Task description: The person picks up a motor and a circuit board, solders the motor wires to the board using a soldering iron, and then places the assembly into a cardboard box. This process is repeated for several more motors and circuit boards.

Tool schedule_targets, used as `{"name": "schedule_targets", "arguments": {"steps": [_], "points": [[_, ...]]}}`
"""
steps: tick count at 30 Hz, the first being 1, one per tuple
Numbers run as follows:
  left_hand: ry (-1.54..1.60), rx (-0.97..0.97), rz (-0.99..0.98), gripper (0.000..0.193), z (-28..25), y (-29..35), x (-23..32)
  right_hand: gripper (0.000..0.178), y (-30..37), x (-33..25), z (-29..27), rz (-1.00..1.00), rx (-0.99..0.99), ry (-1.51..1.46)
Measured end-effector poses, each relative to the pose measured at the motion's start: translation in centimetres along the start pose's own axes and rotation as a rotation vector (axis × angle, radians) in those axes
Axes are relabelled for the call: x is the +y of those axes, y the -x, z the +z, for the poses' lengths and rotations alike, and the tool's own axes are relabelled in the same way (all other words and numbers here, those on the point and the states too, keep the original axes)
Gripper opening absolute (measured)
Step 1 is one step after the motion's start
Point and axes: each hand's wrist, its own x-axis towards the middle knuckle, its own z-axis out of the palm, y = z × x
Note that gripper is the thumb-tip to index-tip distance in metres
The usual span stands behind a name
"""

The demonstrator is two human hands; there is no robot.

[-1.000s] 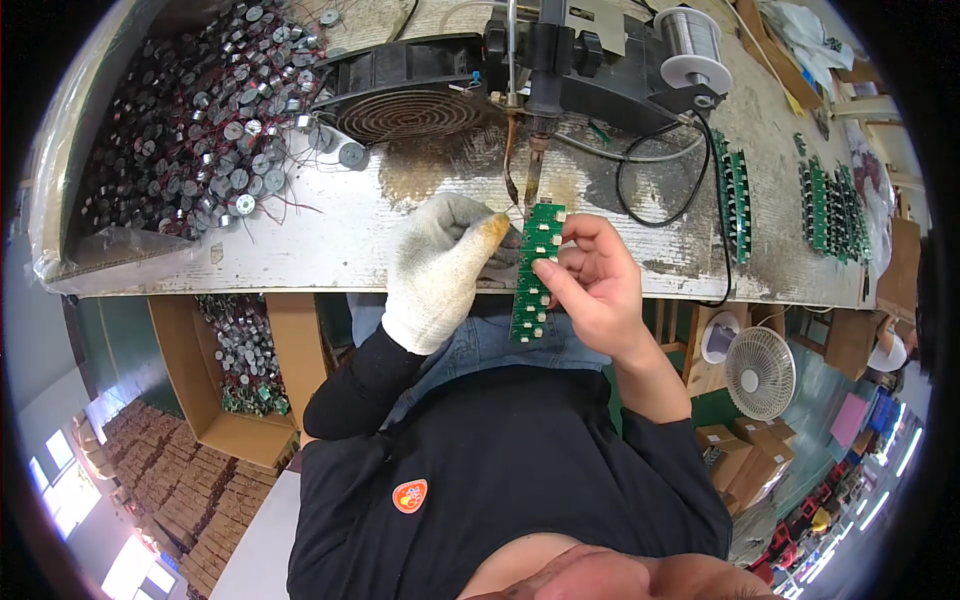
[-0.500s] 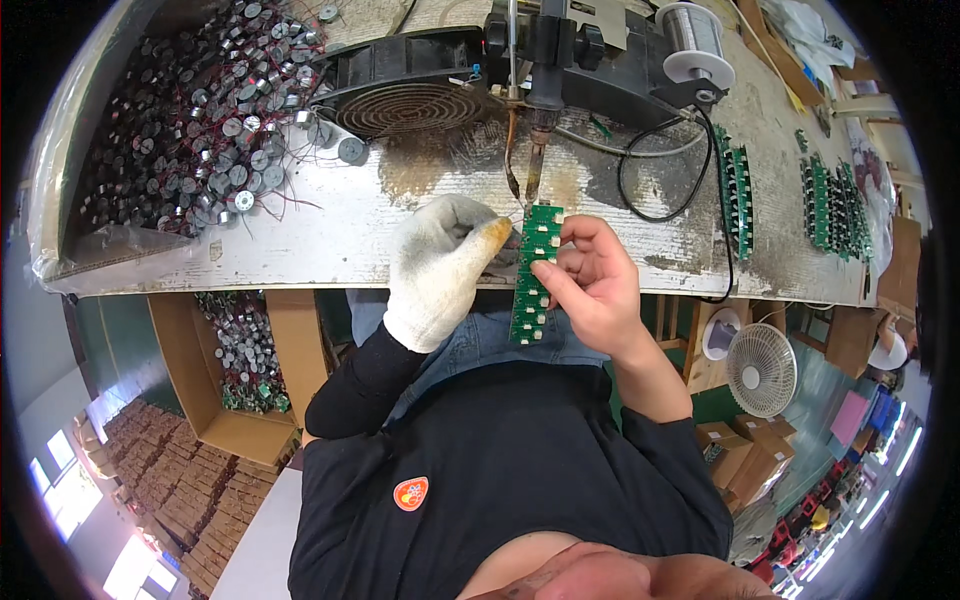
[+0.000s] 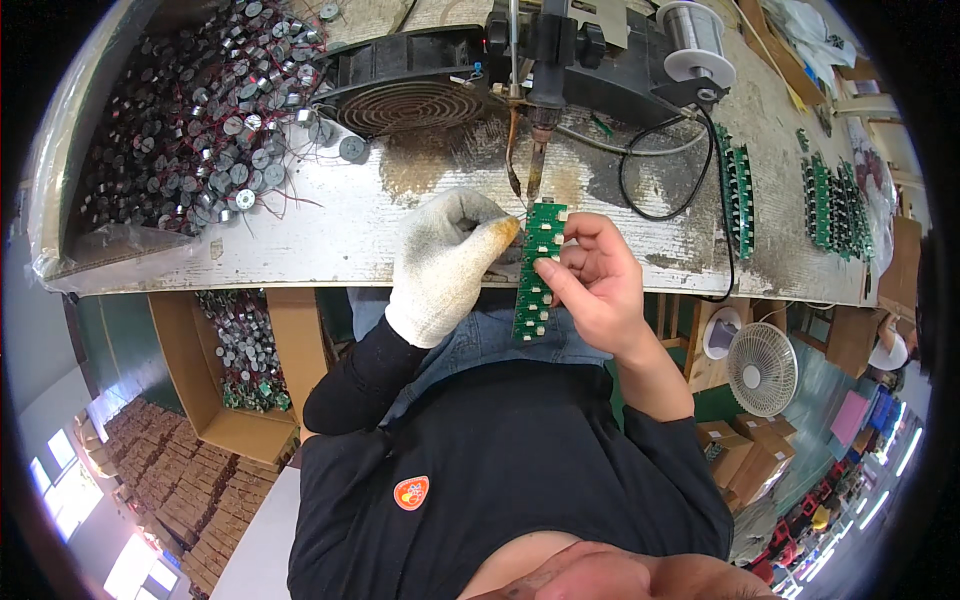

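Note:
A long green circuit board strip with white connectors is gripped by my bare right hand, thumb on its face and fingers behind. The strip's far end lies right below the tip of a soldering iron on a stand. My left hand, in a white glove with a stained fingertip, is pinched closed beside that far end. Whatever sits in the pinch is too small to make out. A thin solder feed tube comes down next to the iron.
Many small round metal parts with red wires fill a plastic-lined box at the left. A black fan and a solder spool stand at the back. More board strips lie at the right, near a black cable.
My left hand has shifted slightly right and away from me, toward the strip's far end. The strip and my right hand have moved slightly right.

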Motion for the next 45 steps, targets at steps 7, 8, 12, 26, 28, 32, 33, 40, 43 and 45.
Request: {"name": "schedule_targets", "arguments": {"steps": [7, 8, 12, 26, 28, 32, 33, 40, 43, 45], "points": [[0.030, -0.004, 0.004, 0.012, 0.0, -0.1, -0.1, 0.028, -0.1, -0.2, 0.2, -0.003, 0.010, -0.016], [0.030, -0.005, 0.005, 0.012, 0.1, 0.0, -0.1, 0.029, -0.1, 0.0, 0.0, 0.008, 0.003, -0.006], [0.016, 0.000, -0.013, 0.013, -0.4, 0.2, -0.1, 0.029, 0.0, 0.1, 0.4, 0.018, -0.010, -0.003], [-0.894, 0.598, 0.497, 0.022, -11.2, 1.5, 1.8, 0.026, -1.1, 0.2, -1.0, -0.044, 0.126, 0.017], [-1.008, 0.631, 0.565, 0.024, -13.2, 1.1, 2.5, 0.026, -1.3, 0.3, -1.2, -0.069, 0.120, 0.028], [-1.045, 0.530, 0.578, 0.026, -13.3, -0.3, 3.3, 0.027, -1.4, 0.8, -1.3, -0.073, 0.117, 0.021], [-1.046, 0.496, 0.553, 0.028, -12.5, -0.6, 3.5, 0.027, -1.4, 0.9, -1.2, -0.076, 0.111, 0.025], [-1.244, 0.404, 0.406, 0.023, -10.5, -3.0, 3.6, 0.027, -1.1, 0.8, -1.3, -0.109, 0.123, 0.021], [-1.110, 0.407, 0.514, 0.015, -10.7, -1.3, 3.2, 0.028, -1.2, 0.8, -1.3, -0.103, 0.117, 0.009], [-0.993, 0.489, 0.621, 0.010, -11.4, -0.9, 2.0, 0.029, -1.3, 0.9, -1.3, -0.108, 0.110, 0.017]]}}
